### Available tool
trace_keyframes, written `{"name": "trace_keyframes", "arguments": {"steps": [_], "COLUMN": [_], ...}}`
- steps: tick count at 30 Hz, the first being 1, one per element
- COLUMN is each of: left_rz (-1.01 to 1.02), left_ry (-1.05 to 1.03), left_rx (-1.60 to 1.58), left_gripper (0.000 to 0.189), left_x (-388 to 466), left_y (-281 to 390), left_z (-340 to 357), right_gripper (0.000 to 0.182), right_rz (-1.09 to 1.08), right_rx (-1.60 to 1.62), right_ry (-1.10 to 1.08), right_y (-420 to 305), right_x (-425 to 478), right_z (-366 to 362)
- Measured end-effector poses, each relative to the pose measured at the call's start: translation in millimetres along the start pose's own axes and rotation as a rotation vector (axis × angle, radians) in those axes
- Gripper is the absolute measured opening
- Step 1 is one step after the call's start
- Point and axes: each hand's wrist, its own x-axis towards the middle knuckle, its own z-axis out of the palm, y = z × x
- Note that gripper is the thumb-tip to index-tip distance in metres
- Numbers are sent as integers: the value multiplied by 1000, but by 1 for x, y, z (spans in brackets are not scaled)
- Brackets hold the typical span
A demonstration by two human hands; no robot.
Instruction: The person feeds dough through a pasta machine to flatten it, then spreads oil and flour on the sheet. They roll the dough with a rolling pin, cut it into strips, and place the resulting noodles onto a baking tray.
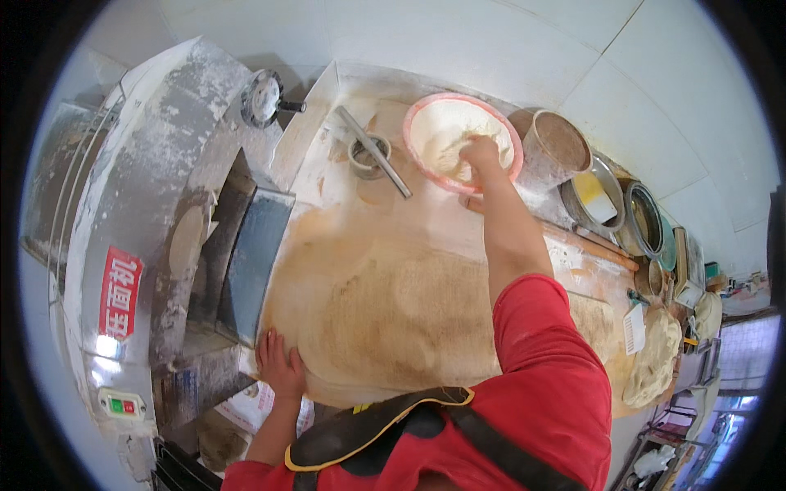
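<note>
My right hand reaches into a pink-rimmed plastic basin of white flour. Its fingertips are down at the flour, so whether they close on any is hidden. At the table's near left corner, my left hand lies flat on the wooden worktop, fingers slightly spread and holding nothing. Just beyond it is the blue-grey chute plate of a flour-dusted dough sheeter. A metal tube lies across a small round container left of the basin.
Right of the basin stand a tall plastic bucket and a metal bowl holding a yellow-and-white scraper. Wooden rolling pins lie before them. A dough slab rests at the far right. The sheeter carries a handwheel and a switch box.
</note>
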Motion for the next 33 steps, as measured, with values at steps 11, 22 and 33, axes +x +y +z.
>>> {"name": "trace_keyframes", "arguments": {"steps": [11, 22, 33], "left_rz": [14, 0, -2], "left_ry": [82, 90, 44], "left_rx": [15, 19, -1], "left_gripper": [36, 38, 36], "left_x": [-3, -4, -2], "left_y": [-6, -5, 0], "left_z": [12, 11, 5], "right_gripper": [27, 47, 24], "right_rz": [660, 415, -435], "right_rx": [830, 199, 6], "right_ry": [44, 86, 501], "right_y": [149, 46, -25], "right_x": [-393, -399, -186], "right_z": [-19, 25, 27]}}
